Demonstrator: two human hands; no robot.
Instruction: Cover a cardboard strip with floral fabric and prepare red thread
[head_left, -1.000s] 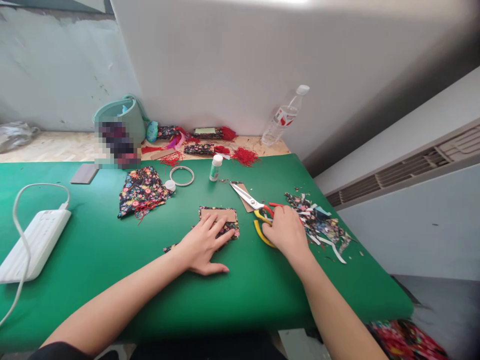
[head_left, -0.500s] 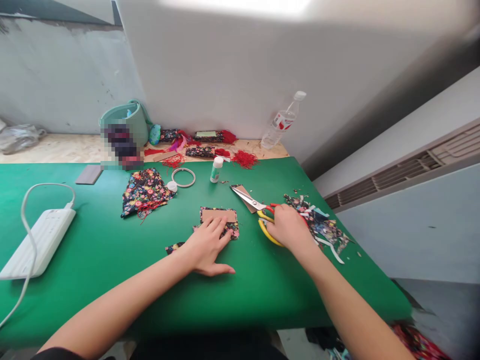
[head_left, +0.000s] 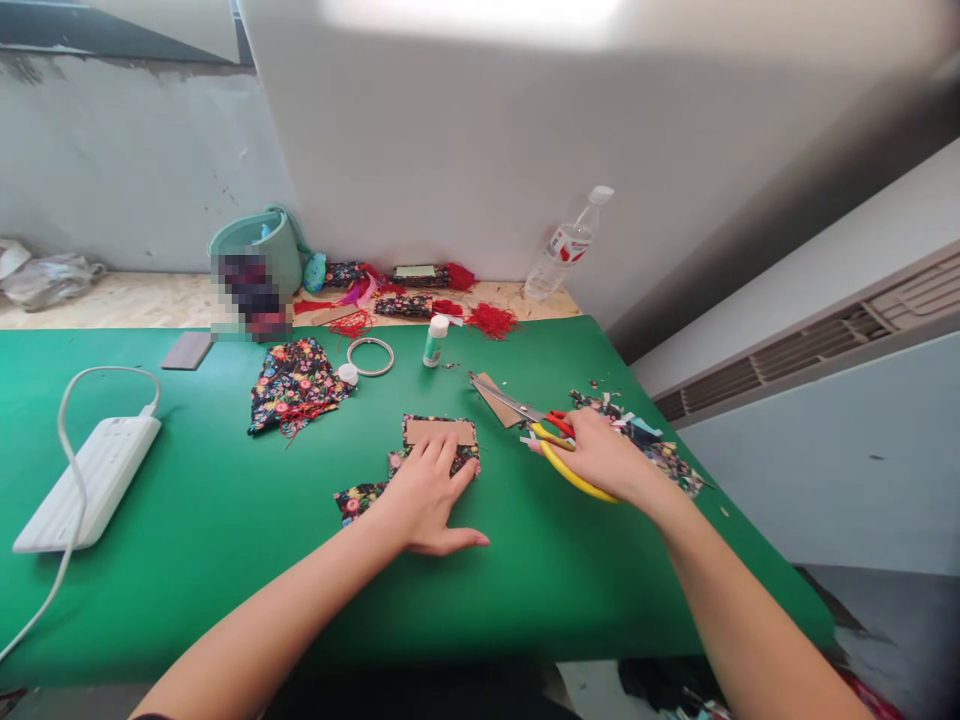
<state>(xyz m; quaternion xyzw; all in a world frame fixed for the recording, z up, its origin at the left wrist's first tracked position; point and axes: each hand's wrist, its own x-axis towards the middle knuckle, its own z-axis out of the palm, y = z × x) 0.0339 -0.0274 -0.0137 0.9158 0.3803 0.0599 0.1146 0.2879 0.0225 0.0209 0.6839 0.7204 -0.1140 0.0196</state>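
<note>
My left hand (head_left: 431, 500) lies open, fingers spread, over black floral fabric (head_left: 466, 466) with a brown cardboard strip (head_left: 441, 432) on it. The fingertips rest on the strip's lower edge. More fabric (head_left: 358, 500) pokes out to the left, under my forearm. My right hand (head_left: 600, 455) is closed around the handles of scissors (head_left: 559, 435) with red and yellow grips, and the blades point up and left. The blades pass over another piece of brown cardboard (head_left: 496, 405). A pile of fabric scraps (head_left: 667, 455) lies beyond the right hand.
A glue stick (head_left: 435, 342) stands behind the fabric, beside a ring (head_left: 370, 357) and a white cap (head_left: 347, 374). Floral cloth (head_left: 296, 390) and a power strip (head_left: 90, 485) lie left. A plastic bottle (head_left: 566, 245), red tassels (head_left: 491, 320) and a green bucket (head_left: 274, 255) stand along the wall.
My right hand has shifted slightly right and turned the scissors, showing more of the yellow handle. The left hand stays on the fabric. The view has shifted a little.
</note>
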